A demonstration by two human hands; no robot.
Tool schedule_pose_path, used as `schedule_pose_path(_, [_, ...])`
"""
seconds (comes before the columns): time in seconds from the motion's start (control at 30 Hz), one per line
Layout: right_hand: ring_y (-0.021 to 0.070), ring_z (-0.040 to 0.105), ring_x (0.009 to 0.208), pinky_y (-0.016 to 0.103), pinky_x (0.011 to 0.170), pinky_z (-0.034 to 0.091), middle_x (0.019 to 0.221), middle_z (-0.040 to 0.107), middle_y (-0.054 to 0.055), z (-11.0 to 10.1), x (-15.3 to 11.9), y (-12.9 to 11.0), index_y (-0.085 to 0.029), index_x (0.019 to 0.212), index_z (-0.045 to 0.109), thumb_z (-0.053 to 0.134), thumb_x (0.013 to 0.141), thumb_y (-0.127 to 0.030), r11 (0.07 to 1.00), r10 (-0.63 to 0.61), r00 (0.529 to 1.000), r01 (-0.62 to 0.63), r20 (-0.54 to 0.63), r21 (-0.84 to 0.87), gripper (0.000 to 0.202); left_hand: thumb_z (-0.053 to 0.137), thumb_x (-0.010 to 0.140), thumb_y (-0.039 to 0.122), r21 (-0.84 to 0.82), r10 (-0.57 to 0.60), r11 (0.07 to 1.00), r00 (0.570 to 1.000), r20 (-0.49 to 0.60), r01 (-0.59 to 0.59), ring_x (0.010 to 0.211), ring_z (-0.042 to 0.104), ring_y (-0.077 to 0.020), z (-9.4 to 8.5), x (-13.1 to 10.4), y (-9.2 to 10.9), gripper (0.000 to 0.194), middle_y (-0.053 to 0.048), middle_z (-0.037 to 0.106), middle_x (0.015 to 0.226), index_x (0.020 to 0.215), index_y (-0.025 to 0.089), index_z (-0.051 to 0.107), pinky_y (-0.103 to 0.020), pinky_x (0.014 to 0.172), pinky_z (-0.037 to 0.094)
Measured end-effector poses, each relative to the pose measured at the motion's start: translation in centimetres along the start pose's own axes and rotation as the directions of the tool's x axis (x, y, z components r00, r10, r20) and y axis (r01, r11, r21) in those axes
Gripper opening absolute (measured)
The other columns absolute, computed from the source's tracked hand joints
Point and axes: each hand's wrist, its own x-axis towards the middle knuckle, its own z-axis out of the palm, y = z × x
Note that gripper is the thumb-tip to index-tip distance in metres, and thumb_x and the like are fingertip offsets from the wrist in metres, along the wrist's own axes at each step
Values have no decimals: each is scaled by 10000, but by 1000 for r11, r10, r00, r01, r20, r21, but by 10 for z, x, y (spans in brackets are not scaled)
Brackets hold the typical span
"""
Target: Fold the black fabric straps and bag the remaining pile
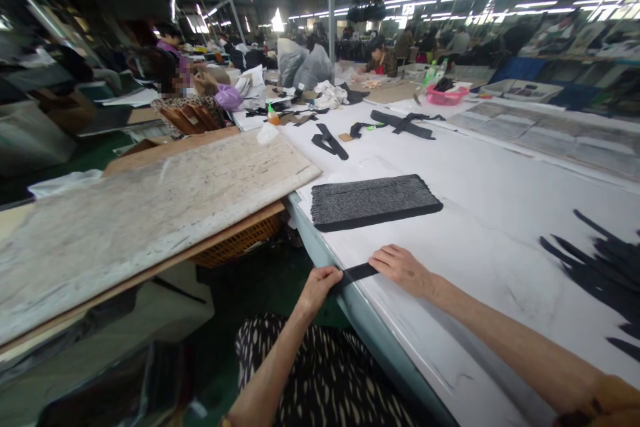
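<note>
A short black strip lies across the near edge of the white-covered table. My left hand pinches its left end, just at the table edge. The fingers of my right hand are pressed together on the strip's other end, against the table top. Beyond my hands lies a neat, overlapping row of dark grey strips with black edges. A loose pile of black strips is at the right, partly out of view.
A worn board adjoins the table on the left, above an orange crate. Farther back are black pieces, an orange glue bottle, a pink basket and plastic bags. Several people sit at other tables.
</note>
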Motion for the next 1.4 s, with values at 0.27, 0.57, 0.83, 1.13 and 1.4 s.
schedule_pose_path(0.27, [160, 489, 754, 291, 663, 380, 793, 578, 53, -1, 0, 0, -122, 902, 592, 395, 903, -65, 1000, 21, 1000, -21, 8, -15, 205, 680, 581, 450, 3, -38, 999, 999, -19, 38, 535, 371, -106, -17, 1, -18, 313, 33, 465, 483, 508, 153, 616, -249, 555, 274])
schedule_pose_path(0.57, [156, 485, 748, 309, 665, 365, 843, 581, 54, 6, 27, -17, -114, 943, 583, 385, 910, -69, 984, -151, 984, 159, 93, -83, 206, 675, 590, 457, 37, -128, 991, 990, -65, 131, 529, 393, -111, -53, -31, -19, 320, 26, 486, 495, 506, 158, 598, -242, 545, 282])
schedule_pose_path(0.83, [166, 505, 779, 314, 666, 386, 885, 602, 69, -1, 0, -5, -118, 949, 582, 371, 882, 0, 988, -34, 995, 49, 96, -150, 251, 652, 582, 476, 107, -141, 983, 987, -73, 148, 515, 351, -112, -52, -46, 8, 330, 35, 434, 482, 490, 172, 561, -246, 519, 250])
schedule_pose_path(1.13, [173, 489, 740, 302, 614, 393, 854, 582, 73, 4, -3, -7, -111, 894, 590, 418, 847, 3, 980, 37, 996, -20, 84, -198, 212, 660, 590, 468, 68, -143, 986, 986, -91, 149, 513, 329, -103, -48, -51, 4, 347, 45, 406, 469, 464, 172, 528, -241, 523, 248])
schedule_pose_path(1.4, [174, 494, 699, 287, 556, 405, 776, 568, 61, 7, -4, -10, -127, 828, 594, 436, 812, 20, 959, 172, 982, -148, 83, -242, 216, 667, 618, 458, 20, -142, 989, 978, -152, 147, 528, 305, -103, -51, -67, 7, 357, 48, 390, 482, 471, 177, 504, -241, 528, 254])
